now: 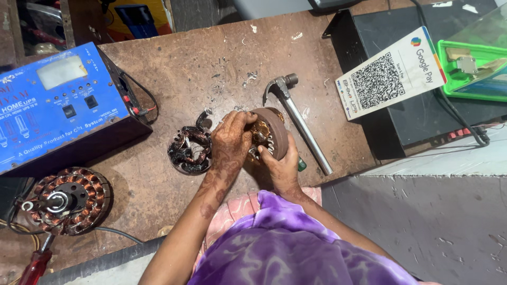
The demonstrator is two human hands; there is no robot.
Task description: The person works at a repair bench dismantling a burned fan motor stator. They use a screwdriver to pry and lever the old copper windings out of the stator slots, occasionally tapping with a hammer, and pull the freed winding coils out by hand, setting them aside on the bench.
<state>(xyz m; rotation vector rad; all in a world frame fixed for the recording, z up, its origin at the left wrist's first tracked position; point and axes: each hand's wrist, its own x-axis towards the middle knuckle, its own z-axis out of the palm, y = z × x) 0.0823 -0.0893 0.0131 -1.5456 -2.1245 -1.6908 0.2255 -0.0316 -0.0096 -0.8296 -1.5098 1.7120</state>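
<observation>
a: how many round motor stators around the hammer (301, 119)?
b: two. the stator in hand (272, 133) just left of it, and a copper-wound stator (68, 200) far to its lower left.
a: wire bundles, hammers?
b: one burnt coil bundle (189, 150), one hammer. two hands: left hand (231, 141), right hand (282, 163).

**Obscured and cut-off items**

The left hand (231, 142) and right hand (282, 163) cover much of the stator (273, 132); its windings show only in part. The blue power unit (58, 105) runs off the left edge. The red-handled tool (36, 266) is cut by the bottom edge. The green tray (470, 71) leaves the right edge, contents unclear.
</observation>
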